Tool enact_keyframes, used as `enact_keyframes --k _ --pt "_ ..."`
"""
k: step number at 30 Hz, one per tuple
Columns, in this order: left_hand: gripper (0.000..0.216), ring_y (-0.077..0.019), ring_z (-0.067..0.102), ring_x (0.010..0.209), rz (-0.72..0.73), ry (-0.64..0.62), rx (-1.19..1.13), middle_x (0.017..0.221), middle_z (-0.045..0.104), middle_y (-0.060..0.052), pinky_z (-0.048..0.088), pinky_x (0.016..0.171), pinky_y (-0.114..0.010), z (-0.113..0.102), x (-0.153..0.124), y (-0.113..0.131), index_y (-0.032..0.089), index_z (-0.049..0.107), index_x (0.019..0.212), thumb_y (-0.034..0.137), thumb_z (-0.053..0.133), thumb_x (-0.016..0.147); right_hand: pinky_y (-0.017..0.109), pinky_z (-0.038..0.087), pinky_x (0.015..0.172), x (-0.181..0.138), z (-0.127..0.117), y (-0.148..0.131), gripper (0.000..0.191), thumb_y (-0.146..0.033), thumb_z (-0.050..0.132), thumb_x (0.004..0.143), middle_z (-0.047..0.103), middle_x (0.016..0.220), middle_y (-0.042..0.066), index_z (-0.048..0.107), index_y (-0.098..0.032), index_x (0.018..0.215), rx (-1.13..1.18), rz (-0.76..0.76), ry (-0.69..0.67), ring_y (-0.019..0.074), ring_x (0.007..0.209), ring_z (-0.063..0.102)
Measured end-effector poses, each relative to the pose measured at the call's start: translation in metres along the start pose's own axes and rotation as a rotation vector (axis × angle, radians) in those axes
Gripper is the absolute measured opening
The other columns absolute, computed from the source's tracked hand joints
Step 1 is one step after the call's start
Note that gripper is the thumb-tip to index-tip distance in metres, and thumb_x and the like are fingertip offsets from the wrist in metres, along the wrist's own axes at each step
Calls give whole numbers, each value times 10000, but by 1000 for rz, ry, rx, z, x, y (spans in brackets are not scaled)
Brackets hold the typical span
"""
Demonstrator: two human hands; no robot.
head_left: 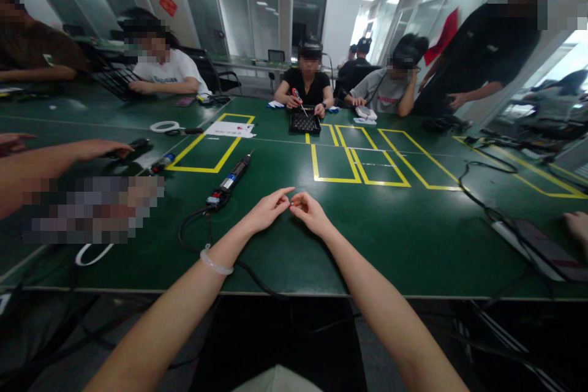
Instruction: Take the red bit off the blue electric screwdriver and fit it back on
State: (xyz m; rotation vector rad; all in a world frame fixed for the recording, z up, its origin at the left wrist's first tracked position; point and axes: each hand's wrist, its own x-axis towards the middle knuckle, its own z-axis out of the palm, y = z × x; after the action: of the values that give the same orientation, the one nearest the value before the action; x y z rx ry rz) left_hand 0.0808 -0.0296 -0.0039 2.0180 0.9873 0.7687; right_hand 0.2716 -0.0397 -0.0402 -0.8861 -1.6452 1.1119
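Observation:
My left hand point(270, 211) and my right hand point(310, 213) meet above the green table point(285, 257), fingertips almost touching. Thumb and fingers of each hand are drawn together in a pinch. A tiny speck shows between the fingertips, too small to name. A pale bracelet point(215, 262) circles my left wrist. Just left of my left hand, an electric screwdriver point(229, 182) with a black, blue and silver body lies on the table, its bit pointing away from me. Its black cable point(181, 229) curls back toward the table's near edge.
Yellow tape rectangles point(337, 180) mark the table. White papers point(229, 129) lie at mid-left. Across from me a person works with a screwdriver over a black tray point(304, 122). At left, another person's hand point(103, 149) reaches in. A flat device point(539, 251) with cables lies at right.

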Motion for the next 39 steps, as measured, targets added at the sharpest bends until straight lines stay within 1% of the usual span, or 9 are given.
enact_keyframes --k 6,10,12,14,18,21,25,29,39 --pt "530 -184 613 963 38 -5 169 1069 645 -60 484 901 -333 -11 -4 4 199 503 1430 416 474 948 255 439 673 0 -3 0 195 -273 616 831 622 848 -8 573 -196 1005 -166 17 2 122 693 535" --pt "483 -270 533 1222 -63 248 642 1299 595 -120 390 1077 -427 -39 -9 -2 198 566 1373 427 429 971 253 435 691 0 -4 1 255 -217 616 810 638 839 -7 608 -189 1063 -226 49 28 121 695 541" --pt "510 -317 469 1310 -204 405 856 1416 521 -156 330 1130 -464 -58 -15 -8 175 539 1398 420 449 960 253 428 688 0 -5 0 231 -223 624 813 632 812 -9 630 -182 1039 -253 52 25 123 688 540" --pt "601 -362 424 1356 -369 479 983 1490 448 -199 318 1136 -490 -76 -24 -17 136 481 1441 444 508 925 255 428 687 0 -5 -2 204 -231 625 819 633 810 -4 642 -176 1014 -260 47 20 127 694 548" --pt "691 -385 547 1232 -652 271 913 1445 495 -220 482 956 -499 -103 -39 -38 161 423 1477 524 516 896 260 441 722 0 -4 -3 185 -211 641 799 635 858 9 656 -174 980 -284 20 50 135 753 569" --pt "677 -362 589 1191 -680 199 871 1423 521 -200 525 878 -462 -111 -43 -47 208 379 1506 489 497 901 262 442 724 0 -4 -2 191 -206 652 788 627 844 4 653 -179 977 -302 25 64 133 739 557" --pt "704 -366 600 1175 -631 152 903 1400 535 -208 528 865 -449 -108 -39 -44 189 376 1500 439 542 863 257 440 713 -1 -4 -1 249 -212 639 795 636 860 -5 624 -194 1042 -271 17 54 130 726 551" --pt "691 -357 625 1119 -600 152 886 1335 578 -208 526 843 -435 -96 -34 -34 175 417 1466 453 550 847 258 433 707 -1 -3 -2 134 -233 630 808 623 842 -4 625 -195 936 -286 -13 47 131 715 530" --pt "775 -351 565 1238 -322 35 862 1421 548 -189 485 953 -421 -38 -17 -4 151 311 1524 421 578 848 264 428 710 -2 -1 -7 74 -236 629 831 580 818 -4 605 -198 889 -326 -57 64 140 708 509"
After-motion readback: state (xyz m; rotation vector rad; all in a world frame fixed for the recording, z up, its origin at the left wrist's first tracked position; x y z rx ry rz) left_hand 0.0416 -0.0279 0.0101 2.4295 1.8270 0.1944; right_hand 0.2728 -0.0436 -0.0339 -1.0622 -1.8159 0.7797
